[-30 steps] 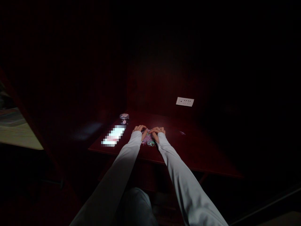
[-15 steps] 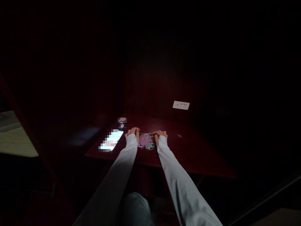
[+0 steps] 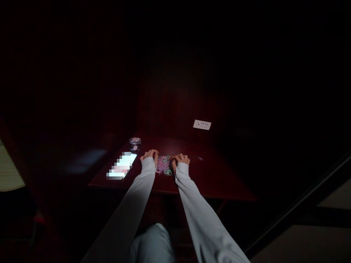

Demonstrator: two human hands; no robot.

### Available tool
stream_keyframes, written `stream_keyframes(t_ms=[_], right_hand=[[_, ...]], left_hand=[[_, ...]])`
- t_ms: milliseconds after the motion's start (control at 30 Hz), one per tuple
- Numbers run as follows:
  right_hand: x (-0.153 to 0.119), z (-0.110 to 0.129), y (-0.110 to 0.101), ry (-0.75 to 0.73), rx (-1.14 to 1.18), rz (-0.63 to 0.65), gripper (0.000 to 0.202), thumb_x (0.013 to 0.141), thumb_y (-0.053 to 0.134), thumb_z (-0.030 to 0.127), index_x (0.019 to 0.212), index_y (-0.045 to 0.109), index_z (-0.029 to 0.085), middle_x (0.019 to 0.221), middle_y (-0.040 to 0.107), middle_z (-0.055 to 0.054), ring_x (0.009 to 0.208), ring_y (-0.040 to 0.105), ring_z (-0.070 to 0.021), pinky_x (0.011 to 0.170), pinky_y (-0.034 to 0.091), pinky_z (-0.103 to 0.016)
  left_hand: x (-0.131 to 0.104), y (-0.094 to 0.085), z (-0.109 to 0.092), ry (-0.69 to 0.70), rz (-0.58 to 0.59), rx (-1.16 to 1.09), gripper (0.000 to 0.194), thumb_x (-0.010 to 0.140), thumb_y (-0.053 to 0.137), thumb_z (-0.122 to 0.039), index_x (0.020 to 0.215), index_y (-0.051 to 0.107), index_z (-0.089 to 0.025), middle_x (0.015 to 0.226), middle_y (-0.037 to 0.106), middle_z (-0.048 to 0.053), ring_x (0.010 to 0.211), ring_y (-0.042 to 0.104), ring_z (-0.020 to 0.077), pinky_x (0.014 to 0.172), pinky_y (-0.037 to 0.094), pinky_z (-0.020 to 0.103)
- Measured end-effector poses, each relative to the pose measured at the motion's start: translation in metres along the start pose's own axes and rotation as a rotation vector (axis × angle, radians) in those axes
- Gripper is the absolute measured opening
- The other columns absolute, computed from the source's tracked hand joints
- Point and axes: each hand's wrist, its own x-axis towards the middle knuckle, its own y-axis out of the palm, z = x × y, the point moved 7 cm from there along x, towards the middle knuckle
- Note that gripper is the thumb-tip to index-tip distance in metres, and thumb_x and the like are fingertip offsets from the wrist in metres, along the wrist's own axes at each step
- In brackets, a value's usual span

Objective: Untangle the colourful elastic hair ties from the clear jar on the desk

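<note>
A loose heap of small pink, purple and green elastic bands [image 3: 163, 166] lies on the dark red table between my two hands. My left hand [image 3: 150, 155] rests along its left side, with slightly bent fingers apart from the thumb. On the opposite side, my right hand [image 3: 181, 159] lies against the edge of the heap, its index finger reaching inward and its thumb lower down. Both hands are open, and I see nothing gripped in either. A ring shows on my right hand.
A lit phone [image 3: 121, 166] lies left of my hands, with a small clear round container [image 3: 135, 144] behind it. A few thin bands [image 3: 200, 158] sit apart to the right. The table [image 3: 214, 182] meets a dark wall bearing a white socket plate [image 3: 202, 125].
The whole view has shifted, so the table and everything on it appear a little further left. My hands are drawn slightly closer together around the heap, which looks narrower.
</note>
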Motion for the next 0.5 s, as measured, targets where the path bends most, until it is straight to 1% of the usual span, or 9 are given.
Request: stream_keyframes(t_ms=[233, 400, 500], right_hand=[[0.002, -0.009, 0.002, 0.046, -0.065, -0.007, 0.034, 0.095, 0.055, 0.013, 0.114, 0.079, 0.029, 0.111, 0.069, -0.007, 0.105, 0.048, -0.0250, 0.091, 0.028, -0.036], [0.004, -0.014, 0.001, 0.084, -0.097, -0.025, 0.037, 0.092, 0.055, 0.011, 0.114, 0.079, 0.029, 0.108, 0.066, -0.007, 0.100, 0.047, -0.0254, 0.086, 0.029, -0.036], [0.006, -0.016, 0.000, 0.094, -0.041, -0.066, 0.040, 0.089, 0.053, 0.009, 0.109, 0.080, 0.029, 0.107, 0.066, -0.008, 0.100, 0.046, -0.0253, 0.085, 0.030, -0.036]], left_hand=[[-0.002, 0.001, -0.001, 0.012, 0.043, -0.007, 0.021, 0.102, 0.049, -0.019, 0.095, 0.068, -0.024, 0.112, 0.077, 0.007, 0.109, 0.063, 0.0255, 0.102, 0.035, 0.042], [-0.004, 0.000, -0.005, 0.061, 0.052, -0.019, 0.020, 0.101, 0.049, -0.019, 0.096, 0.067, -0.025, 0.111, 0.077, 0.006, 0.108, 0.063, 0.0251, 0.103, 0.035, 0.041], [-0.004, 0.000, -0.006, 0.075, 0.057, -0.019, 0.019, 0.101, 0.050, -0.019, 0.095, 0.067, -0.025, 0.110, 0.076, 0.006, 0.108, 0.062, 0.0251, 0.102, 0.037, 0.041]])
